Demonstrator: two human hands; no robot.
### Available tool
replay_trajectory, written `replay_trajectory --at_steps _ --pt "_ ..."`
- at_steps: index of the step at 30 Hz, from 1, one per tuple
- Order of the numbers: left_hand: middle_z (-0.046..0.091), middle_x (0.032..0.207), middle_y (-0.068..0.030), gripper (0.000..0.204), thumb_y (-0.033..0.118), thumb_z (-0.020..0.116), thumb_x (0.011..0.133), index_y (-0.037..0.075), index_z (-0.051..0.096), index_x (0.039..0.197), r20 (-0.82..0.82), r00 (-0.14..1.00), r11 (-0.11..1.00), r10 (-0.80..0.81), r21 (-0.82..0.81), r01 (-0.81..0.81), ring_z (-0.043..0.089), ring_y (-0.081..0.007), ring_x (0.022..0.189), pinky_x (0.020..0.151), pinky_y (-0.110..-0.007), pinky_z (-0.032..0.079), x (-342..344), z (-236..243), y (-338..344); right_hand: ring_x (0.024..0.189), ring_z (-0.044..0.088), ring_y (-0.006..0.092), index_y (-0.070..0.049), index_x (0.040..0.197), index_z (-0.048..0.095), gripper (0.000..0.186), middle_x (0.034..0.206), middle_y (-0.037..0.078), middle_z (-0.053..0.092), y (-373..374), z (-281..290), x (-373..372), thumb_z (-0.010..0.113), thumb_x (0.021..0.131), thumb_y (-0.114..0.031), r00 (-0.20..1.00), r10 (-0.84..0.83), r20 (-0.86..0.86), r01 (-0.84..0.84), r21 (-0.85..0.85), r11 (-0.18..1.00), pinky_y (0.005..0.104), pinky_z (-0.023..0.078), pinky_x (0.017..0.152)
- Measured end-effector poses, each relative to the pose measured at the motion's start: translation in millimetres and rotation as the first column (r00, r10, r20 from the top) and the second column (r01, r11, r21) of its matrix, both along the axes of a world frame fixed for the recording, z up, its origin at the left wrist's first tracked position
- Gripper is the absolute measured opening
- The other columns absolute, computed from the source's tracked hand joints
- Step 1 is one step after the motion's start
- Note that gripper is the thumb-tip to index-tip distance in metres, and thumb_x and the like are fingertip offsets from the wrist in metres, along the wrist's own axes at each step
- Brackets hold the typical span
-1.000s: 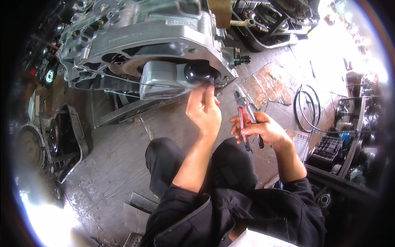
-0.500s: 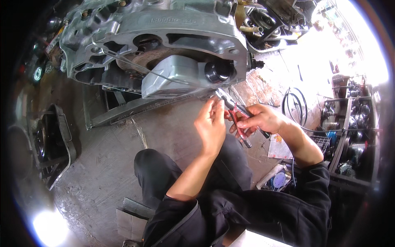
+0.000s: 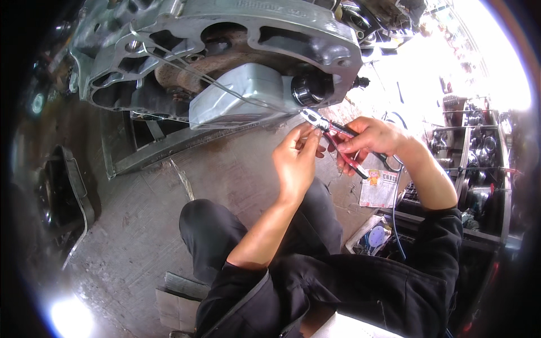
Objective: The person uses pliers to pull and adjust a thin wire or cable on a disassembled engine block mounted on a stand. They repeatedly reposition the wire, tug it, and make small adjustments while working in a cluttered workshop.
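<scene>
My right hand [image 3: 369, 138] is closed around a pair of pliers [image 3: 352, 160] with red and black handles, which stand spread apart. Their bright metal jaws meet the end of a thin wire [image 3: 217, 87] that stretches across the front of a large cast-metal housing [image 3: 315, 42]. My left hand [image 3: 296, 160] is closed, its thumb and fingers pinched together beside the jaws; what lies between them is too small to make out. Just beyond the jaws are a silver box-shaped cover [image 3: 242, 93] and a round black cap [image 3: 307, 89] inside the housing's opening.
The housing sits over a metal frame stand [image 3: 163, 149]. A dark pan-like part [image 3: 70, 191] lies at the left. On the right are a printed sheet [image 3: 378, 188], a tray [image 3: 369, 236] with a purple disc, and a rack of metal parts [image 3: 479, 152]. Cardboard [image 3: 177, 307] lies near my knee.
The pliers have moved slightly up and right, their jaws now at the wire's end. Both hands moved along with them, and the view has shifted a little.
</scene>
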State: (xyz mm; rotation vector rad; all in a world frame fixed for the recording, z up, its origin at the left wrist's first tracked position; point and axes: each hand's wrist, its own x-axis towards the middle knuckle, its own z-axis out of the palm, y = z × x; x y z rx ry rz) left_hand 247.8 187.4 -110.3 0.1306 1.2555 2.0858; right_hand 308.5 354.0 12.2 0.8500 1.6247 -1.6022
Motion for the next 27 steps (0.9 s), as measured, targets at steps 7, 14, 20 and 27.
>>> replay_trajectory --at_steps 7,14,20,27 --pt "0.072 0.084 -0.0059 0.016 0.011 0.071 0.097 -0.004 0.069 0.103 -0.132 0.991 0.993 -0.025 -0.12 0.009 0.066 -0.0116 0.067 0.063 -0.026 0.053 -8.1 1.3 -2.9 0.066 0.066 0.022 0.003 0.097 0.06 0.023 0.079 0.011 0.064 -36.4 -29.6 17.2 0.066 0.1 -0.019 0.931 -0.365 0.003 0.362 -0.127 0.923 0.0379 0.054 0.056" --pt "0.07 0.083 -0.011 0.026 0.021 0.076 0.09 -0.003 0.07 0.098 -0.539 0.823 0.924 -0.176 -0.38 -0.051 0.066 -0.0179 0.066 0.063 -0.033 0.052 -25.5 6.8 -14.2 0.059 0.057 0.0155 0.0 0.102 0.06 0.014 0.073 0.004 0.059 -95.2 -96.7 25.5 0.065 0.096 -0.011 0.723 -0.652 -0.229 0.606 -0.242 0.758 0.0316 0.046 0.053" --pt "0.069 0.099 -0.017 0.031 0.02 0.076 0.088 -0.002 0.071 0.109 -0.769 0.613 0.905 -0.179 -0.374 -0.205 0.07 -0.033 0.079 0.07 -0.041 0.056 -30.3 -4.1 -16.0 0.108 0.061 0.0132 0.002 0.129 0.058 0.04 0.121 0.005 0.065 -129.7 -161.4 11.5 0.071 0.093 -0.011 0.465 -0.666 -0.583 0.659 -0.275 0.7 0.0295 0.051 0.092" --pt "0.072 0.086 -0.0126 0.016 0.014 0.077 0.089 0.002 0.074 0.099 -0.746 0.665 0.908 0.037 -0.253 -0.334 0.071 -0.0274 0.068 0.063 -0.037 0.056 -33.2 0.8 -14.2 0.112 0.061 0.015 0.001 0.128 0.06 0.037 0.12 0.007 0.067 -138.9 -176.0 -4.2 0.07 0.093 -0.006 0.414 -0.615 -0.672 0.692 -0.206 0.692 0.0308 0.05 0.097"
